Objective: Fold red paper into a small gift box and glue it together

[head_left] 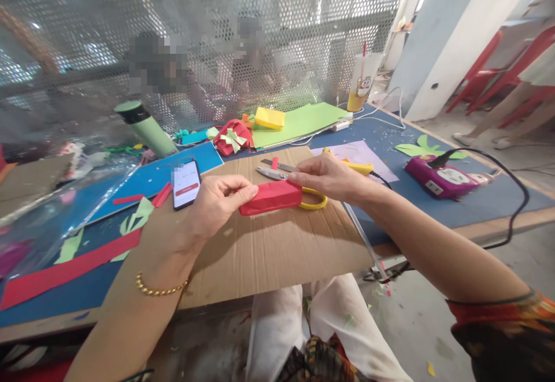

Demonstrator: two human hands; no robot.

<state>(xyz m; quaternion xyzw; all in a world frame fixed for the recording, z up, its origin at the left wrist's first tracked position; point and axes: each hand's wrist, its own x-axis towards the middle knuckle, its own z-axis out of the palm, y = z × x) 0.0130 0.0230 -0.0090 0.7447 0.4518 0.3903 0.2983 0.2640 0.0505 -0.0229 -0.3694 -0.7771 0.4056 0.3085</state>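
Observation:
A small folded red paper box (272,198) is held above a sheet of brown cardboard (260,255). The thumb and fingers of my left hand (223,200) pinch its left end. My right hand (323,174) grips the box at its upper right corner, fingers pressed together. Under and behind the box lie scissors with yellow handles (318,200), partly covered by my right hand. A grey metal tool (271,172) and a little red paper strip (274,163) rest on the cardboard just beyond the box.
Left of the cardboard are a phone (185,184), a long red strip (73,269) and a green bottle (145,129). Behind lie green sheets (303,121) and a yellow paper box (269,118). To the right are a drink cup (361,84), a yellow-handled corded tool (358,167) and a purple power socket (442,177).

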